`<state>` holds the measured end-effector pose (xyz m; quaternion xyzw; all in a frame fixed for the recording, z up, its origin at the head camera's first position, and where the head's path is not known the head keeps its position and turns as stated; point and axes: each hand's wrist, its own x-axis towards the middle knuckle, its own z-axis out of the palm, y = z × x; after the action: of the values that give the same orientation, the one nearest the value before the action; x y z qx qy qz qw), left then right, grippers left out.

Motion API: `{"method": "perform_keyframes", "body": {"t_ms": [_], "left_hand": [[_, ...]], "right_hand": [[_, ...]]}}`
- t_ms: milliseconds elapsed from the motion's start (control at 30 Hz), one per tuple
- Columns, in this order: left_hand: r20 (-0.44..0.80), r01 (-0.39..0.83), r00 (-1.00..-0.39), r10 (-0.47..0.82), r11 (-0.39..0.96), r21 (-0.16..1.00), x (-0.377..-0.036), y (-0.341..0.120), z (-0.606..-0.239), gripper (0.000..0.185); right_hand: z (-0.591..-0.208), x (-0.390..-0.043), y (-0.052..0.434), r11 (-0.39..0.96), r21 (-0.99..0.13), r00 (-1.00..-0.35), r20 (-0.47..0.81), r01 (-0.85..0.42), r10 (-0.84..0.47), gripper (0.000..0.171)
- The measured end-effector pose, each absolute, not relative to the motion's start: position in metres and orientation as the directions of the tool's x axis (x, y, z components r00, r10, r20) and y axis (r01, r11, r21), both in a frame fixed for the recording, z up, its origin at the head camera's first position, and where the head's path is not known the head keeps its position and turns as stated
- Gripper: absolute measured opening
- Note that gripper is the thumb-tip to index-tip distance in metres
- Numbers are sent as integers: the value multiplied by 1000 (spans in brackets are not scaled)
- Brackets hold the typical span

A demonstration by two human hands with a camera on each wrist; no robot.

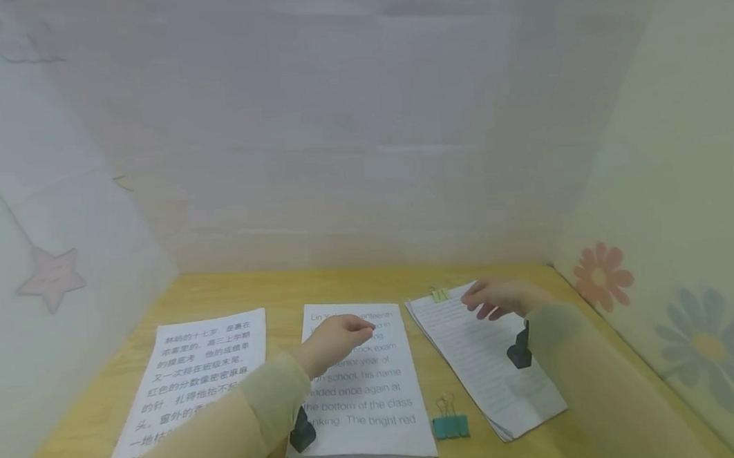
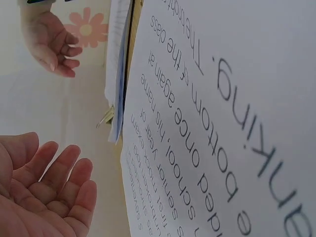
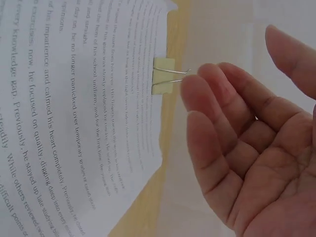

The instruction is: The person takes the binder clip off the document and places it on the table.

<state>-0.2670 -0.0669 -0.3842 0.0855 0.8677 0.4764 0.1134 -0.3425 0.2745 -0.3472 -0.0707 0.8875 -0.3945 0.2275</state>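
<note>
My left hand (image 1: 338, 341) hovers over the middle stack of printed paper (image 1: 363, 395), its fingers loosely bent and nothing in them, as the left wrist view also shows. Over the upper part of the right paper stack (image 1: 473, 348) hangs my right hand (image 1: 498, 297), relaxed and holding nothing. A yellow binder clip (image 3: 164, 76) grips the top edge of that right stack, its wire handles pointing outward close to my right fingertips in the right wrist view. Between the middle and right stacks, near their lower ends, lies a teal binder clip (image 1: 451, 426) with its handles up.
A third stack of paper (image 1: 206, 362) with large Chinese print lies at the left of the wooden table (image 1: 282, 282), partly behind my left forearm. Pale walls enclose the table at the back and both sides, with a star (image 1: 52, 279) and flowers (image 1: 603, 275) on them.
</note>
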Motion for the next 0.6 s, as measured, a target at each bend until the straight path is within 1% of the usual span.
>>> {"method": "perform_keyframes", "body": {"t_ms": [100, 200, 333, 433, 467, 600], "left_hand": [[-115, 36, -957, 266, 505, 862, -267, -59, -383, 31], [-103, 38, -958, 268, 476, 879, -269, -47, -382, 34], [-100, 24, -960, 263, 429, 903, -271, -30, -382, 36], [-104, 17, -957, 272, 408, 913, -272, -17, -383, 40], [-104, 17, -955, 276, 404, 915, -273, -12, -383, 42], [-116, 1, -952, 282, 383, 924, -279, 5, -385, 52]], "right_hand": [[-355, -353, 279, 646, -763, -912, -290, 37, -291, 51], [-364, -364, 285, 649, -759, -936, -266, 56, -230, 52], [-376, -382, 292, 652, -755, -955, -240, 72, -174, 58], [-386, -396, 295, 648, -760, -968, -200, 55, -153, 60], [-389, -400, 296, 648, -761, -971, -183, 42, -152, 61], [-398, -412, 297, 643, -763, -979, -174, 63, -110, 64]]}}
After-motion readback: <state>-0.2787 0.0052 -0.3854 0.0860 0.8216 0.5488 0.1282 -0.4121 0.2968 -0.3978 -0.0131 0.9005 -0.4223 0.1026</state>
